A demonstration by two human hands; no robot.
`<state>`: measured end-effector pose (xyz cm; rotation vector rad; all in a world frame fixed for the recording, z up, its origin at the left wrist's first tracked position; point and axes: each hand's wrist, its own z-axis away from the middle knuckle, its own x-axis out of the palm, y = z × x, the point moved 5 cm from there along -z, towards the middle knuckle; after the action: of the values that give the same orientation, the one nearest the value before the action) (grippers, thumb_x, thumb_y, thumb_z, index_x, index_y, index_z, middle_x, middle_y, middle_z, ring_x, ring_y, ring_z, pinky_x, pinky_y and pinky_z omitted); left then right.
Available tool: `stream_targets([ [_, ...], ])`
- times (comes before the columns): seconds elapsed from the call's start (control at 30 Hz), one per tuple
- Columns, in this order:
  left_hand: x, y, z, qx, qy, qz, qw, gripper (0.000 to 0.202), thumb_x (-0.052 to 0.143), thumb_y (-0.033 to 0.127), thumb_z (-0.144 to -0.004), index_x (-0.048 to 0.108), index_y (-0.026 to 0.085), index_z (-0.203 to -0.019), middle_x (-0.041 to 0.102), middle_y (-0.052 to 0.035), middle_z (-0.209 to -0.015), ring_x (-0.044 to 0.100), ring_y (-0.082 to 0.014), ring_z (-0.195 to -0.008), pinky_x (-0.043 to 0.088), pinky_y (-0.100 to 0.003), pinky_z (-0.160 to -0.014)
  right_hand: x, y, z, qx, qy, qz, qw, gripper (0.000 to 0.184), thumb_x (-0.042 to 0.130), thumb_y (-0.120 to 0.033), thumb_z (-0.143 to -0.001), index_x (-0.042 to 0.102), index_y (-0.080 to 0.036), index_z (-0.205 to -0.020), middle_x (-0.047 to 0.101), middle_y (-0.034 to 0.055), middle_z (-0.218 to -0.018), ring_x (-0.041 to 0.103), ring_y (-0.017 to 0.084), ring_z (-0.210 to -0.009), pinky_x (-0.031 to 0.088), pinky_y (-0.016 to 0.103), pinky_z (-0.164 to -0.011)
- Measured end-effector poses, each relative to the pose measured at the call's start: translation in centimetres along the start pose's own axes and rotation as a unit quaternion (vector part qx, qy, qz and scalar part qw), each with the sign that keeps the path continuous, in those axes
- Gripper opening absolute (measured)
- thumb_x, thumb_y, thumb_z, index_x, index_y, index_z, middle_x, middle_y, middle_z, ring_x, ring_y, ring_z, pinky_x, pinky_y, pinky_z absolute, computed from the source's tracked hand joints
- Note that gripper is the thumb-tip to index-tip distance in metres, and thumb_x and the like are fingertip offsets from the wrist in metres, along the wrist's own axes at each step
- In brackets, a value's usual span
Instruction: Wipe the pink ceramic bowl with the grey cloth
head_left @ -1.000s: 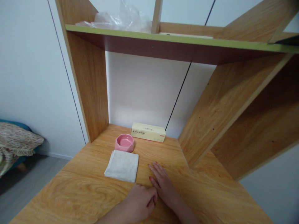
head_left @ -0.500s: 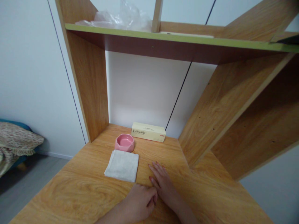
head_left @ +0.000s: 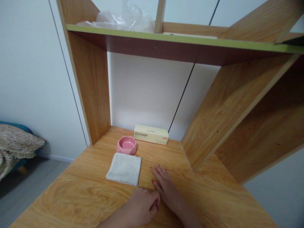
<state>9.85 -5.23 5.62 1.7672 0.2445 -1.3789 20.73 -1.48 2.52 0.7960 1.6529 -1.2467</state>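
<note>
Clearly two hands (head_left: 143, 204) (head_left: 166, 187), one cloth (head_left: 124, 169), one bowl (head_left: 126, 151)

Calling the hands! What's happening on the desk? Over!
Left hand curled, nothing visible in it; right hand flat on desk. Folded white cloth lying flat nearby. Pink bowl just beyond cloth, pale yellow box farther back. Over.

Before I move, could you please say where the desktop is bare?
Bare wood lies left of the white cloth and between the cream box and right hand. Crowded spots: the pink bowl close behind the cloth, and the left hand beside the right.
</note>
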Motion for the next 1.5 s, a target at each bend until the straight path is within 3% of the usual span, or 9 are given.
stream_targets([
  [0.73, 0.30, -0.41, -0.13, 0.003, 0.026, 0.018, 1.000, 0.016, 0.043, 0.012, -0.072, 0.054, 0.023, -0.075, 0.065, 0.0053, -0.072, 0.061, -0.0119, -0.067, 0.040, -0.018, -0.060, -0.07, -0.15, 0.02, 0.009, -0.010, -0.001, 1.000, 0.046, 0.031, -0.034, -0.086, 0.041, -0.016, -0.127, 0.035, 0.0072, -0.136, 0.024, 0.020, -0.127, 0.019, 0.042, -0.105],
  [1.0, 0.08, -0.26, -0.05, -0.004, 0.024, 0.004, 1.000, 0.016, 0.043, 0.012, -0.073, 0.054, 0.022, -0.075, 0.065, 0.0047, -0.072, 0.061, -0.0131, -0.066, 0.039, -0.019, -0.059, 0.06, 0.11, 0.01, 0.003, 0.008, 0.000, 1.000, 0.044, 0.031, -0.035, -0.086, 0.040, -0.021, -0.127, 0.037, 0.0042, -0.135, 0.026, 0.019, -0.127, 0.017, 0.042, -0.105],
  [1.5, 0.10, -0.12, -0.05, 0.002, 0.013, 0.019, 1.000, 0.017, 0.043, 0.010, -0.074, 0.055, 0.022, -0.076, 0.065, 0.0040, -0.074, 0.061, -0.0119, -0.067, 0.040, -0.018, -0.060, 0.04, 0.07, 0.03, 0.010, 0.001, -0.008, 1.000, 0.045, 0.032, -0.034, -0.086, 0.041, -0.019, -0.127, 0.036, 0.0062, -0.135, 0.025, 0.020, -0.127, 0.018, 0.043, -0.105],
])
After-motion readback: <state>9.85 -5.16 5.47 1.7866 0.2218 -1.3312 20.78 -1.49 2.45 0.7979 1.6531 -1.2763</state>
